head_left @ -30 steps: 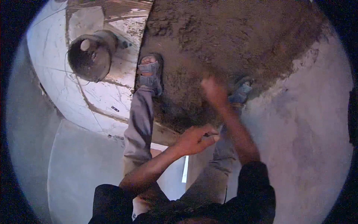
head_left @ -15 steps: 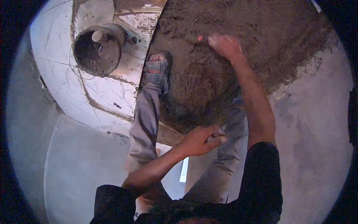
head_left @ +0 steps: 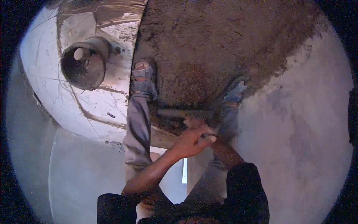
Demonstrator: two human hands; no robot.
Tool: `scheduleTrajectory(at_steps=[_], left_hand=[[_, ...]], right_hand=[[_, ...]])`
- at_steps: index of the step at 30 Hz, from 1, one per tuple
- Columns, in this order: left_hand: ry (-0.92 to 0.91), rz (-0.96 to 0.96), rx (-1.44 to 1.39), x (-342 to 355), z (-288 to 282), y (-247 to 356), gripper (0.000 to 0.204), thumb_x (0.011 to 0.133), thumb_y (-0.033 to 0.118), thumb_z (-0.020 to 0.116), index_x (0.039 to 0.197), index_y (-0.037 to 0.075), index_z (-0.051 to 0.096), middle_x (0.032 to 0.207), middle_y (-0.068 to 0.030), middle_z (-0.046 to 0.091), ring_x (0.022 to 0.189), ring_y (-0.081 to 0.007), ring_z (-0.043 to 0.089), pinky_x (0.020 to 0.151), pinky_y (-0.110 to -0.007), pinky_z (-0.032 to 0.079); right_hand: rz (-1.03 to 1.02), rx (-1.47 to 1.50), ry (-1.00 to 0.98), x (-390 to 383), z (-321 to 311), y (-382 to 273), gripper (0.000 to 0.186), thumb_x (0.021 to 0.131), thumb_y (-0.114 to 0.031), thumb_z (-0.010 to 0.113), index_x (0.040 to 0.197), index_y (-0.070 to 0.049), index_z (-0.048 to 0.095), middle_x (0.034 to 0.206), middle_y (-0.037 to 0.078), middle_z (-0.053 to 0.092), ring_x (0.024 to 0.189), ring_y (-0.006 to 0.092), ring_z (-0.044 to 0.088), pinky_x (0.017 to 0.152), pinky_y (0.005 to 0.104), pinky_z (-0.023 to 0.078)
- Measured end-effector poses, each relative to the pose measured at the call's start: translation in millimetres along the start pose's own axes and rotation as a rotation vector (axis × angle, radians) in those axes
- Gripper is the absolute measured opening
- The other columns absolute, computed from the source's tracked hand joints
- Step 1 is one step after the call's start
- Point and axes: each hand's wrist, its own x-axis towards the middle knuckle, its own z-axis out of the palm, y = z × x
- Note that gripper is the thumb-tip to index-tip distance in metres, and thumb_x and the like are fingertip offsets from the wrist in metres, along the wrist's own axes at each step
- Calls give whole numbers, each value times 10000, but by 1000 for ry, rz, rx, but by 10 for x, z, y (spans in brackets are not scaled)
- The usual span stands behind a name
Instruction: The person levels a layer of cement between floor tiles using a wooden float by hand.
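My left hand [head_left: 194,142] is curled, thumb against the bent fingers. Anything inside it is too dark to make out. Just beyond, partly covered by the left hand, my right hand [head_left: 194,122] is low over the dark wet mortar [head_left: 197,48]; motion smears its fingers, so its hold cannot be told. A narrow straight grey strip [head_left: 186,111] lies across the mortar close beyond the right hand. Whether the hand touches it is unclear. The mortar looks rough and covers the ground around my feet.
A mortar-smeared bucket [head_left: 84,71] with a pale rounded thing in it stands on white marbled tiles [head_left: 102,102] at left. My sandalled left foot [head_left: 143,80] is by the tile edge, the right foot [head_left: 235,93] on the mortar. A grey wall [head_left: 291,142] borders the right side.
My right hand has come back from far out on the mortar to beside my left hand. The small red spot near its fingers no longer shows. The view has shifted slightly.
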Motion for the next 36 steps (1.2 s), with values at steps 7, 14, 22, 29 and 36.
scheduleTrajectory(at_steps=[7, 14, 22, 29, 36], left_hand=[[-85, -94, -12, 70, 117, -30, 343, 819, 365, 515, 944, 47, 544, 850, -124, 589, 764, -290, 580, 652, -369, 441], [-52, -90, 7, 92, 250, -48, 336, 815, 357, 530, 937, 44, 551, 824, -100, 588, 695, -208, 570, 620, -324, 443], [-65, -95, 10, 133, 331, -135, 320, 824, 342, 525, 940, 46, 553, 848, -86, 575, 698, -181, 570, 619, -323, 450], [-73, -174, -58, 181, 399, -37, 312, 830, 331, 523, 949, 44, 550, 814, -94, 564, 699, -176, 572, 618, -303, 457], [-76, -220, -53, 221, 372, -42, 336, 824, 346, 527, 960, 40, 540, 808, -95, 577, 720, -176, 578, 639, -308, 457]], right_hand=[[117, -149, 778, 853, -2014, 977, 284, 869, -281, 422, 800, -20, 509, 718, 185, 505, 695, 346, 492, 614, 430, 385], [292, 103, 907, 1242, -3356, 1554, 453, 873, -407, 351, 830, -1, 547, 799, 206, 553, 738, 389, 524, 679, 441, 409], [-121, -260, 673, 835, -2282, 1521, 328, 876, -325, 365, 891, -60, 558, 805, 169, 550, 777, 362, 519, 648, 448, 410], [200, -6, 950, 1172, -3390, 1960, 377, 869, -352, 370, 867, -35, 573, 844, 176, 568, 809, 367, 525, 672, 463, 412], [146, -99, 648, 1143, -2330, 1118, 370, 877, -360, 350, 957, -37, 512, 819, 152, 546, 776, 367, 530, 683, 457, 430]])
